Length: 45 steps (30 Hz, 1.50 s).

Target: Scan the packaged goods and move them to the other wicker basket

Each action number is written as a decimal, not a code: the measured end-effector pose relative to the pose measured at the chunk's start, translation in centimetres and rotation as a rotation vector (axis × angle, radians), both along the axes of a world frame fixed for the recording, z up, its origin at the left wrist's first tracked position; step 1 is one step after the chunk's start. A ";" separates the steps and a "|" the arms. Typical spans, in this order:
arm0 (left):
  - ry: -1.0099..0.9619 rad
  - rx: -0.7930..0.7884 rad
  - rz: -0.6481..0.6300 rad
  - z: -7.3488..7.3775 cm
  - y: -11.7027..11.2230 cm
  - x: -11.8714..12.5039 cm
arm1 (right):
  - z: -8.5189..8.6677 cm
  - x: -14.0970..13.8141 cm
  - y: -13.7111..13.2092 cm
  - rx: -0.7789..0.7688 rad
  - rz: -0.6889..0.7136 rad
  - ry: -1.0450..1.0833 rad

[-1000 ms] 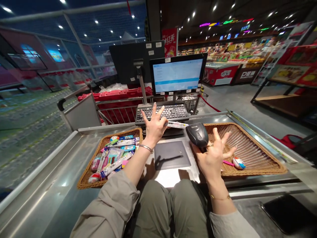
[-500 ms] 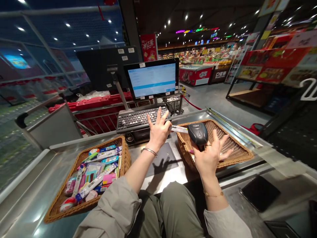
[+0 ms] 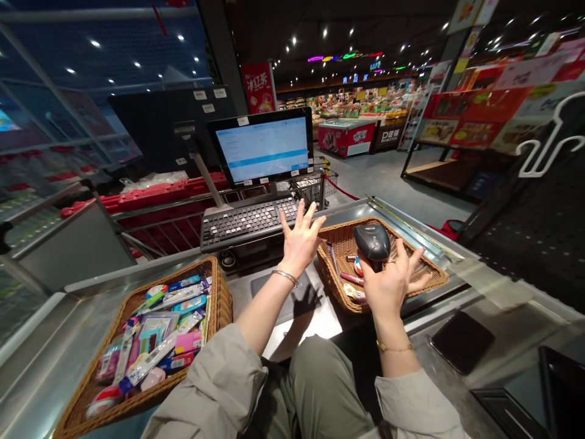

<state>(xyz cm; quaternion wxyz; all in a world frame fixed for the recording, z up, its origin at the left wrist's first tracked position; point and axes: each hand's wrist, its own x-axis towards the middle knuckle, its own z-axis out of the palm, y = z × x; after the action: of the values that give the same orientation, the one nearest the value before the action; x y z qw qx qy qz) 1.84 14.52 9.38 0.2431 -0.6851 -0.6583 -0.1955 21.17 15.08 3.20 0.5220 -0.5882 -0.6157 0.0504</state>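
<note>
My right hand grips a black barcode scanner over the right wicker basket, some of its fingers splayed out. Inside that basket lie several small items, among them a thin pinkish stick-like one. My left hand hangs between the keyboard and this basket, fingers spread, with nothing in it. On the left, another wicker basket is full of packaged stationery-like goods, some long and slim, others pink, blue or clear.
A lit monitor stands behind the keyboard, beside the dark back of a second screen. A dark flat pad lies on the metal counter at right. A white hook juts in at the right edge.
A long slim white package that was at my left hand is out of it, and the fingers have spread. My left hand has moved right; the view has turned slightly right.
</note>
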 end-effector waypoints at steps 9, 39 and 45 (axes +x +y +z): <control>-0.052 -0.007 0.140 0.4 -4.7 -4.0 | 0.1 -2.0 -1.0 0.029 0.077 -0.059; -0.046 -0.184 0.671 -2.8 -26.5 -17.9 | -0.5 -14.0 -8.4 0.127 0.623 -0.435; -0.066 -0.249 0.654 -4.6 -27.4 -17.3 | -1.2 -15.0 -9.3 0.117 0.728 -0.472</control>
<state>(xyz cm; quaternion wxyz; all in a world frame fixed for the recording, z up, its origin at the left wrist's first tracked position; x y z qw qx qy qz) -15.46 -12.85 4.75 0.1860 -0.4557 -0.8692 -0.0478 6.17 5.80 1.99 0.3476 -0.2973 -0.8872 0.0602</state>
